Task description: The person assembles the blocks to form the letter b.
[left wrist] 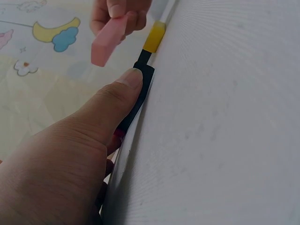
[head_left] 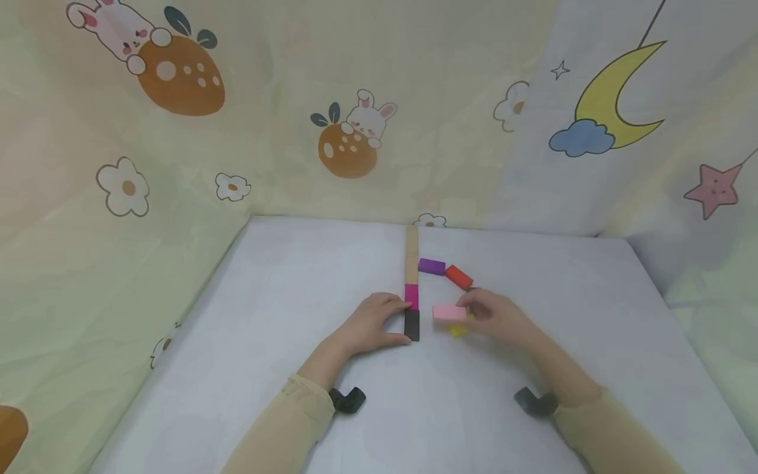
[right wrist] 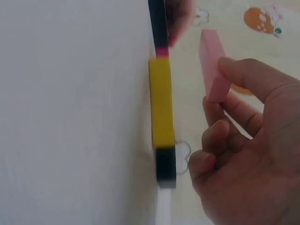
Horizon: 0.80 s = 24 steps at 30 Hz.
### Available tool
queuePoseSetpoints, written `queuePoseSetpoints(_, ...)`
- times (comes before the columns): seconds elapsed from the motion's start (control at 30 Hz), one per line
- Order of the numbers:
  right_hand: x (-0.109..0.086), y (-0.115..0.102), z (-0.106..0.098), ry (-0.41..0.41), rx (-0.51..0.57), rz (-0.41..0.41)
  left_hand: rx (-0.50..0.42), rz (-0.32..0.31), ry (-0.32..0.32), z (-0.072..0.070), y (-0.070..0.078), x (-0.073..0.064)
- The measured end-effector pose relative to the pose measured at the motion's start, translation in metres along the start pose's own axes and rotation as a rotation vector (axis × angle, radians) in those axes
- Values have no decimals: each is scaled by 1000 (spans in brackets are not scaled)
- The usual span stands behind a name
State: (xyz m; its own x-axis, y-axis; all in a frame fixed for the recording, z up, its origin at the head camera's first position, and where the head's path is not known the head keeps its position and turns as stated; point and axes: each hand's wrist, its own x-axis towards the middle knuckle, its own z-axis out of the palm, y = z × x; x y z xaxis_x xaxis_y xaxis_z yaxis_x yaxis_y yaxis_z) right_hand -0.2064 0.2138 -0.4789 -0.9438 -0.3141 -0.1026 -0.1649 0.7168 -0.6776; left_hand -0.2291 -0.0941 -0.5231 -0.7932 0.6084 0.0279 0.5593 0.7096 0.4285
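My right hand (head_left: 494, 317) pinches a pink block (head_left: 448, 313) between thumb and fingers. The pink block hangs above the table, over a yellow block (head_left: 458, 331) that it partly hides. In the right wrist view, a dark block (right wrist: 166, 166) adjoins the yellow one's end. My left hand (head_left: 370, 324) holds a black block (head_left: 412, 326), thumb against its near end. The index fingertip of that hand touches a magenta block (head_left: 411, 295), which lies end to end with the black one.
Beyond the magenta block a wood-coloured strip (head_left: 412, 255) runs to the table's back edge. A purple block (head_left: 431, 266) and a red block (head_left: 458, 277) curve off to its right. Printed cloth (head_left: 438, 164) hangs behind the white table (head_left: 284, 263).
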Motion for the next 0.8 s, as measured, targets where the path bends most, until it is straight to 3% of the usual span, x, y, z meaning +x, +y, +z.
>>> queuePoseSetpoints(0.37,-6,-15,33,-8,-83,143,-1,14,18,1,-1,0)
queuePoseSetpoints(0.8,-6,-18,37,5,-132,90,3,16,18,1,-2,-1)
